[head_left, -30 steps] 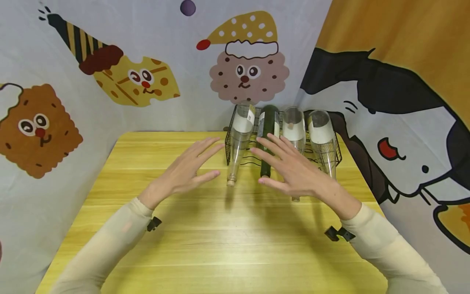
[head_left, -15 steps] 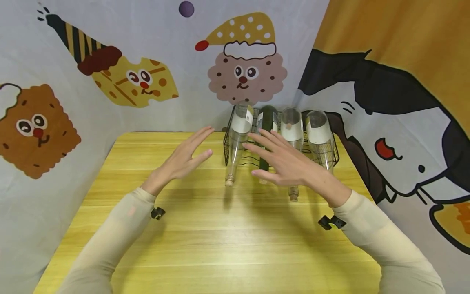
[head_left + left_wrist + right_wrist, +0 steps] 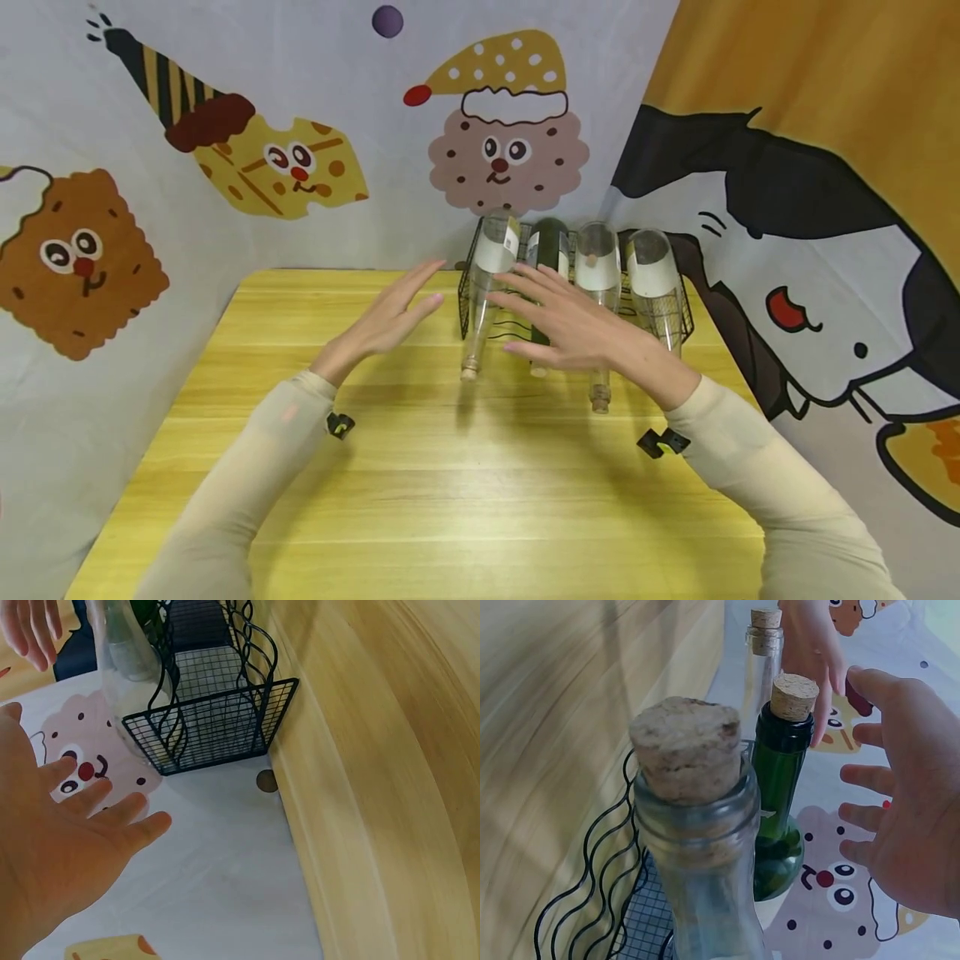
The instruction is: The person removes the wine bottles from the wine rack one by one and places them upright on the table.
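Note:
My left hand (image 3: 386, 321) hovers over the table left of a black wire wine rack (image 3: 462, 310), fingers extended and holding nothing. My right hand (image 3: 562, 321) is held above the bottles, fingers spread, also holding nothing. In the rack lie several corked bottles, necks toward me: a clear bottle (image 3: 495, 250) on the left, a green bottle (image 3: 556, 242) beside it, then a clear bottle (image 3: 597, 271) and another clear bottle (image 3: 654, 271) on the right. The right hand partly hides the green bottle. In the right wrist view, a cork (image 3: 686, 750) looms close to the camera.
The rack stands at the back right of the wooden table (image 3: 465, 500), close to a printed cloth backdrop (image 3: 375, 233). More patterned cloth (image 3: 817, 275) hangs along the right side.
My right hand has moved left over the bottles. The left hand has drawn slightly away from the rack and turned more edge-on. The bottles and rack stay put.

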Available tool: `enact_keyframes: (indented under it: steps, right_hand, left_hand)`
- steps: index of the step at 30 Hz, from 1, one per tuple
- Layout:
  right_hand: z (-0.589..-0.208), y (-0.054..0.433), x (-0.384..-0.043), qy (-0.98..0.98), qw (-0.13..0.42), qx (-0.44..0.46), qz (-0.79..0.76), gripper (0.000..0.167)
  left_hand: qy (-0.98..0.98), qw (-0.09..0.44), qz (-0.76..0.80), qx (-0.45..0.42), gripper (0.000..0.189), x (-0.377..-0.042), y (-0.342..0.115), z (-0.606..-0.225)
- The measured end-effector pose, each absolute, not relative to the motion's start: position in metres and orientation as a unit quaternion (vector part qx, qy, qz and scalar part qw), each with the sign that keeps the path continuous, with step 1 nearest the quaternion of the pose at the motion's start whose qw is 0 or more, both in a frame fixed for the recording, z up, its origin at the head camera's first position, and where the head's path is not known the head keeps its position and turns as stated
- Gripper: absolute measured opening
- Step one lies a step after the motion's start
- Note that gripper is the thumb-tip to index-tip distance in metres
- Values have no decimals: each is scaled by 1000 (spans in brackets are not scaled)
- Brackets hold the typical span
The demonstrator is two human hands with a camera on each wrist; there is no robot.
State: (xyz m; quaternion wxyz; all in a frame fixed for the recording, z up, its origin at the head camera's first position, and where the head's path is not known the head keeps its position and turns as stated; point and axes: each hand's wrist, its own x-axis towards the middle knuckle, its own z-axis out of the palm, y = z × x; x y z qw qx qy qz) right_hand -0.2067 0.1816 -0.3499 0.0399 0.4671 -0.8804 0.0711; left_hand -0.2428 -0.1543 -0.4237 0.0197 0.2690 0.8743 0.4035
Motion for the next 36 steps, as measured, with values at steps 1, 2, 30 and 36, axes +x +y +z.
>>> enact_keyframes:
  steps: [1, 2, 30, 36]
  right_hand:
    - [-350, 181, -208, -879, 41, 469, 69, 76]
    - [-351, 180, -209, -878, 39, 471, 68, 75]
    - [-367, 144, -215, -860, -37, 508, -9, 74]
    - [-368, 139, -216, -857, -40, 514, -20, 69]
  left_hand:
    - [874, 25, 406, 266, 70, -244, -153, -424]
    - [874, 30, 408, 262, 71, -246, -151, -425]
    - [800, 149, 556, 171, 80, -277, -113, -455]
    - [777, 165, 587, 158, 79, -279, -108, -456]
